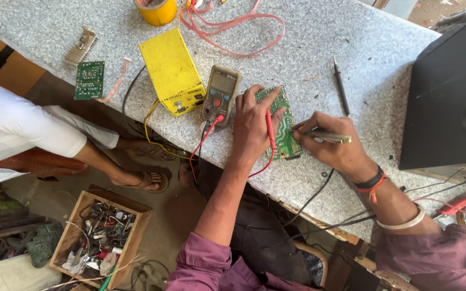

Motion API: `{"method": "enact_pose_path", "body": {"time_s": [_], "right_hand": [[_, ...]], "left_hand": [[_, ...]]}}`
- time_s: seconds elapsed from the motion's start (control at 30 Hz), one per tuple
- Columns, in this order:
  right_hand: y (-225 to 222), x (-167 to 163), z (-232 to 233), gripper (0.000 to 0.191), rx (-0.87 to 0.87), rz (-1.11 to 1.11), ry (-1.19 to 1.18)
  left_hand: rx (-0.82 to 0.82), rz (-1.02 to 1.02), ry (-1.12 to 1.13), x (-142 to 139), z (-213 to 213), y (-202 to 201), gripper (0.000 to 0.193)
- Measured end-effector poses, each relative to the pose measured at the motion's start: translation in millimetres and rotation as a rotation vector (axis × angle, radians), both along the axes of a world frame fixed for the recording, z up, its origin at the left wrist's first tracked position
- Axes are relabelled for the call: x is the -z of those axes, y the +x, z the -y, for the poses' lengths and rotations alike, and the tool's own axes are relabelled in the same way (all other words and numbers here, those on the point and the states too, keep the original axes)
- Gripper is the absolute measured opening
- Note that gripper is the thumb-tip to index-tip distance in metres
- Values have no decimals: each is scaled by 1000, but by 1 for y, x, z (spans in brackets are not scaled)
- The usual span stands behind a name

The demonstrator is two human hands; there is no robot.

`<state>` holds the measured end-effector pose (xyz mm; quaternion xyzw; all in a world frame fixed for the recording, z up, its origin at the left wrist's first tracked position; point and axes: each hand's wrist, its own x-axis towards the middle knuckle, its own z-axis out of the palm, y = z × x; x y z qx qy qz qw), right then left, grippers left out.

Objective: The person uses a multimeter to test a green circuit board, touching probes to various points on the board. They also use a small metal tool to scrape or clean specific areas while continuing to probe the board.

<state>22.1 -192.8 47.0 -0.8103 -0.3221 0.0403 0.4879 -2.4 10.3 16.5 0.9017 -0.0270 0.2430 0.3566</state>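
The left hand (253, 125) lies palm down on a green circuit board (282, 129), fingers closed around a red test probe (269, 129) that runs along the board under the fingertips. The board sits flat on the speckled worktop (351, 64), partly covered by this hand. Just to the right of it, the right hand (331, 148) pinches a metal-barrelled soldering tool (330, 138), tip pointing toward the board's right edge; whether the tip touches the board cannot be told.

Directly to the left of the left hand stands a grey-brown multimeter (220, 94), its red lead (200, 145) dropping over the table edge. Beyond the meter lies a yellow box (172, 70) with wires. Above the right hand, a black probe (341, 86) lies loose on the worktop. Far from both hands, a smaller green board (89, 80) rests near the table's left edge. A large black speaker cabinet (449, 91) stands to the right of the right hand. On the floor below sits a wooden box of parts (101, 237).
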Motion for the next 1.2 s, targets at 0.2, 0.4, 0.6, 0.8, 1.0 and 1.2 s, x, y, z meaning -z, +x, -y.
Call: {"method": "enact_pose_path", "body": {"time_s": [0.2,0.4,0.6,0.8,1.0,1.2], "right_hand": [[-1,-1,1,13,-42,-37,10],[3,4,3,15,-33,-35,24],[13,14,8,19,119,-247,-38],[20,18,12,18,-50,-391,140],[21,16,14,18,-116,-341,89],[22,16,13,17,-98,-396,82]], "left_hand": [[0,3,0,3,2,-1,45],[1,-14,-8,4,1,0,45],[-3,-21,-16,3,1,0,45],[-6,-26,-23,2,0,-1,46],[-2,-15,-43,2,0,-1,46],[-4,-24,-59,2,0,-2,46]]}}
